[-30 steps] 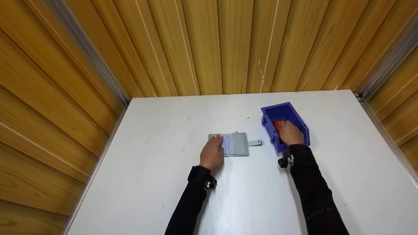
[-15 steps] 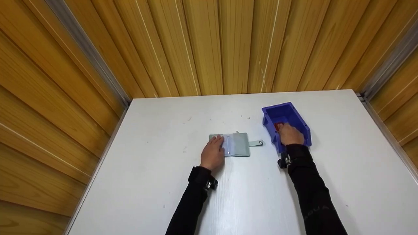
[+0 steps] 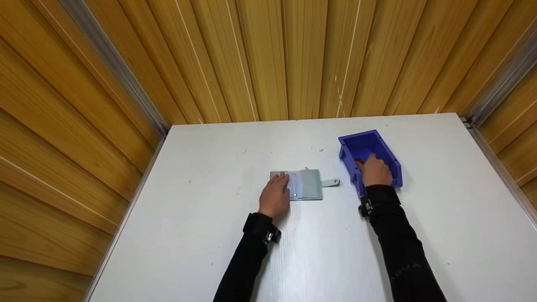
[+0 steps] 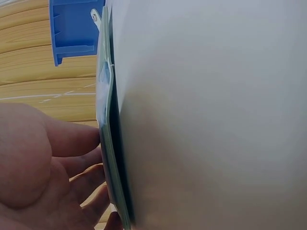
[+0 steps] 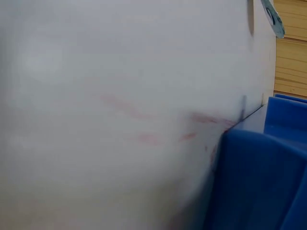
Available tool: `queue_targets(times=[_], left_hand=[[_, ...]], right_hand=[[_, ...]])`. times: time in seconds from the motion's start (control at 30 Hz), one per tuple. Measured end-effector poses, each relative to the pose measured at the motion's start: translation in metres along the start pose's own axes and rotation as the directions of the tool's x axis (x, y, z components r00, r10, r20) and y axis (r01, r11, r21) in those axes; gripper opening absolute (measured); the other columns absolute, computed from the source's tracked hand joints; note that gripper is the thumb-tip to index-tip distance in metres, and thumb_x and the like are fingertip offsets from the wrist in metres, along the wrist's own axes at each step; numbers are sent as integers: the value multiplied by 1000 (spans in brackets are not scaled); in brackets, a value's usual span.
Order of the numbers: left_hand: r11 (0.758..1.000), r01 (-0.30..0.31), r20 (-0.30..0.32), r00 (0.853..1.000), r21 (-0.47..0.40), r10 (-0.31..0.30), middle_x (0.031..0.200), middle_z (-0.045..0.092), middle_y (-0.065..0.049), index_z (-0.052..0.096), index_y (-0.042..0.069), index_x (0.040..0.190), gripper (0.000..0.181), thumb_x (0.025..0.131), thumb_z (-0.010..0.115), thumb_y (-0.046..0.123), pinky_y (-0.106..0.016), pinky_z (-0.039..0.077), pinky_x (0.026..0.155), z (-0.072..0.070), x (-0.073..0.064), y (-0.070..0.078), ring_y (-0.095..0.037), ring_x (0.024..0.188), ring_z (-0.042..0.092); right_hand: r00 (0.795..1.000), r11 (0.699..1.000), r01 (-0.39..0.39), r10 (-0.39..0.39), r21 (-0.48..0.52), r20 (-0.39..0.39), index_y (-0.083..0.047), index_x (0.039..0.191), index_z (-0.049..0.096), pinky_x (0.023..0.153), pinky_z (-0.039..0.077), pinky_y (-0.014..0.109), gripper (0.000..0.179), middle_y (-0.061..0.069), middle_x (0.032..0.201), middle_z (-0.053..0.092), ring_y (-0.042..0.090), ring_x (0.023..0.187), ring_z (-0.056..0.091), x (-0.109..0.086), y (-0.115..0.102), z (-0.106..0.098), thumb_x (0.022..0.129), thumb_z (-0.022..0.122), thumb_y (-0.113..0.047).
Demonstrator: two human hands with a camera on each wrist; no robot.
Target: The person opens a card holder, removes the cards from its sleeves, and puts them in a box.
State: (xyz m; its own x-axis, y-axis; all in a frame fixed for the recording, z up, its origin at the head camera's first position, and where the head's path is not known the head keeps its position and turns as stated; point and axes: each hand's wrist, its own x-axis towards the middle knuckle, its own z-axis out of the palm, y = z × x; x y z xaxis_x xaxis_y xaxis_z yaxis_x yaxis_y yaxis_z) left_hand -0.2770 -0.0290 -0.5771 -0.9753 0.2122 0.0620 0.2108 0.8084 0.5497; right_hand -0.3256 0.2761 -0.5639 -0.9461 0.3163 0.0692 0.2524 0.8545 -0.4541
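A pale green card holder (image 3: 311, 184) lies spread open on the white table, clear sleeves at its middle and a snap strap (image 3: 331, 183) pointing right. My left hand (image 3: 273, 197) rests on its left half with fingers extended; the left wrist view shows thumb and fingertips against the cover (image 4: 109, 158), seen edge-on. My right hand (image 3: 376, 172) reaches down into a blue plastic bin (image 3: 361, 142), fingers curled at a red card (image 3: 359, 162). Only a sliver of that card shows beside the hand, and the fingertips are hidden inside the bin.
The bin's outer wall (image 5: 259, 177) fills the lower right of the right wrist view. Wood-patterned panels (image 3: 268, 58) stand behind and beside the white table (image 3: 201, 209). Both wrists carry strapped-on cameras.
The right hand has shifted slightly within the bin, and less of the red card shows, now as a narrow tilted strip. The left hand stays on the card holder.
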Motion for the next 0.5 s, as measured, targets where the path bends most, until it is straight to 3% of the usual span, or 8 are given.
queue_targets(times=[0.5], left_hand=[[1000, 3, -4, 1000, -26, -3, 157, 50, -16, 54, 0, 148, 47, 103, 51, 11, -43, 30, 125, -1, -1, 0, -34, 150, 41]], right_hand=[[999, 999, -47, 47, 21, -17, 15, 116, 59, 82, 54, 70, 51, 44, 112, 63, 62, 104, 64, 0, -3, -1, 100, 67, -32]])
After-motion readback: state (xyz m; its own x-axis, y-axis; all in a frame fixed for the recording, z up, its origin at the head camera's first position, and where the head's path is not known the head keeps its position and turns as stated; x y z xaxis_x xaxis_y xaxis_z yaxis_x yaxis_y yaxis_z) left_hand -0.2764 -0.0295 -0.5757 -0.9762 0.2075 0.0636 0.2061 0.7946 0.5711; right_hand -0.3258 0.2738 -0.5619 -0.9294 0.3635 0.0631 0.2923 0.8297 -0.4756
